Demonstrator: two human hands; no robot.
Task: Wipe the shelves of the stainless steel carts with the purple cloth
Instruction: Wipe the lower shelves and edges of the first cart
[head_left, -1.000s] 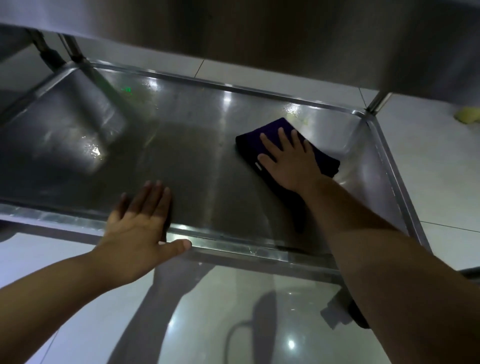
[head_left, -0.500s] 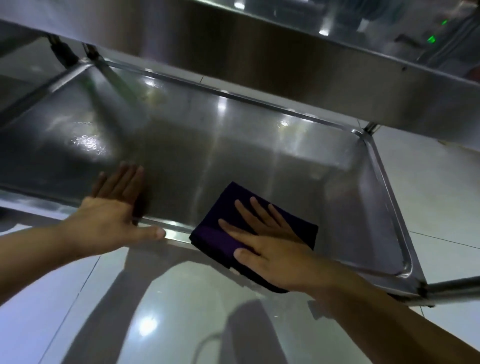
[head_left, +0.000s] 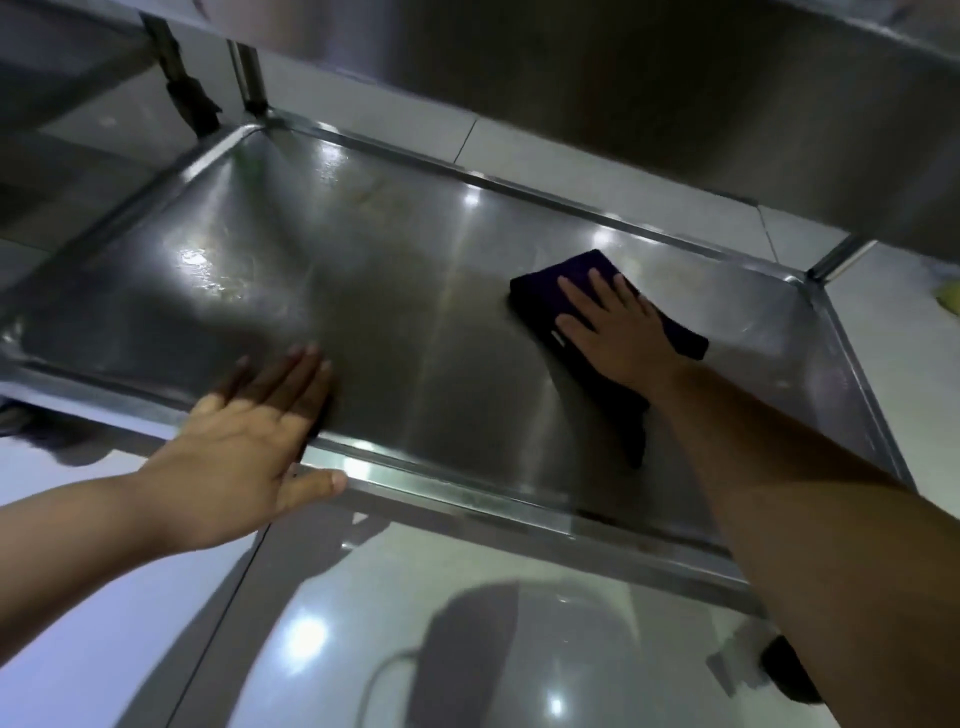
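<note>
Head view shows our right hand (head_left: 618, 332) pressing flat, straight fingers (head_left: 574, 296) on the soft, limp purple cloth (head_left: 550, 286) at the lower shelf's (head_left: 415, 322) right of frame, while our left hand (head_left: 249, 441) braces open-palmed on its near rim, gripping nothing.

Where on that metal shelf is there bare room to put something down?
The widest bare patch on the shelf lies between the left hand, flat on the front edge, and the cloth under the right hand. The far left corner is bare but looks wet. The right side is taken.
</note>
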